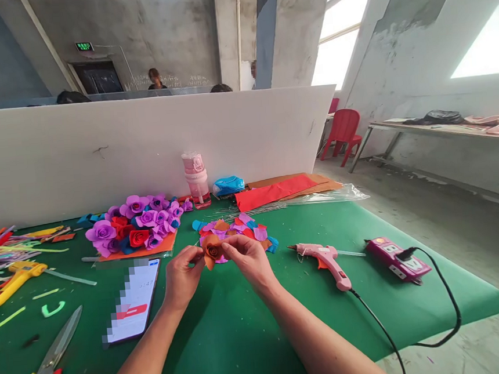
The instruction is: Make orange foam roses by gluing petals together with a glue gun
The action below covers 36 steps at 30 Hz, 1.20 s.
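Observation:
A small brown paper flower (212, 251) is held up between both hands above the green table. My left hand (186, 274) pinches its left edge with thumb and finger. My right hand (249, 261) has its thumb and fingers closed on the flower's right side. Just behind the hands lies a pile of loose purple, red, blue and brown petals (260, 232). Finished purple, red and blue flowers (137, 223) are grouped to the left, on an orange sheet.
A pink glue gun (323, 256) and a purple power box (398, 259) with cables lie right. Left are a phone (135, 302), scissors (56, 349) and a yellow glue gun (17, 280). A pink bottle (197, 183) and red paper (274, 193) stand and lie before the white partition (141, 144).

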Available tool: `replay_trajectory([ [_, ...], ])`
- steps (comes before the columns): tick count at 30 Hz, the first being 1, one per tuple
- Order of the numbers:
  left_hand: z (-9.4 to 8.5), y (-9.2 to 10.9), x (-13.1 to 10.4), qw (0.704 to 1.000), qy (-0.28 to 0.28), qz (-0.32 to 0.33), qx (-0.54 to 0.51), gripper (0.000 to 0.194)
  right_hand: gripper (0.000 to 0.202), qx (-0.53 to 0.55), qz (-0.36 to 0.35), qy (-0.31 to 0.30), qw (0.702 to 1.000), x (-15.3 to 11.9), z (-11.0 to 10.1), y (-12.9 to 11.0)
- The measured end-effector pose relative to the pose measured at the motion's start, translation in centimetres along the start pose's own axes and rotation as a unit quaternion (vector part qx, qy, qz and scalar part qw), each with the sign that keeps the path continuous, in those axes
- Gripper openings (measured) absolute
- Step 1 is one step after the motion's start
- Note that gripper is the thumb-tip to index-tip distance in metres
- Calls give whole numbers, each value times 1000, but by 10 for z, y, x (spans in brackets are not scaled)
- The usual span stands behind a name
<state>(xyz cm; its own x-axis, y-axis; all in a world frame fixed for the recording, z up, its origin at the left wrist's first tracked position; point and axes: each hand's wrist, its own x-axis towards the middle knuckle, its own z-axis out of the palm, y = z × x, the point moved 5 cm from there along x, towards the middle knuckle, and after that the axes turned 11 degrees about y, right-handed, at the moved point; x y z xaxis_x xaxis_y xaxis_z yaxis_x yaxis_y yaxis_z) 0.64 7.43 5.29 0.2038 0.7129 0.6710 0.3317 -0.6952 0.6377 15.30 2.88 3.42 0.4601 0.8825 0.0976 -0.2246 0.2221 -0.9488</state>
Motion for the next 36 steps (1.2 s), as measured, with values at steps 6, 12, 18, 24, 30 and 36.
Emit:
replay_trajectory([
  [6,-1,1,-1,999,3,27,40,15,11,-21,-5,-14,1000,-1,3,3],
  [12,1,-1,-3,998,-7,36,55,13,15,-51,-45,1,998,-2,0,1],
  [18,6,-1,-4,997,-46,43,41,9,23,-21,-23,-7,999,2,-1,5],
  [24,7,-1,-5,997,-72,35,-10,20,28,14,41,1,999,2,-2,7],
  [30,10,-4,-6,998,-62,22,-4,21,32,110,195,-16,975,-2,1,20],
  [36,7,-5,-5,999,-32,32,25,15,33,127,200,0,971,-2,1,24],
])
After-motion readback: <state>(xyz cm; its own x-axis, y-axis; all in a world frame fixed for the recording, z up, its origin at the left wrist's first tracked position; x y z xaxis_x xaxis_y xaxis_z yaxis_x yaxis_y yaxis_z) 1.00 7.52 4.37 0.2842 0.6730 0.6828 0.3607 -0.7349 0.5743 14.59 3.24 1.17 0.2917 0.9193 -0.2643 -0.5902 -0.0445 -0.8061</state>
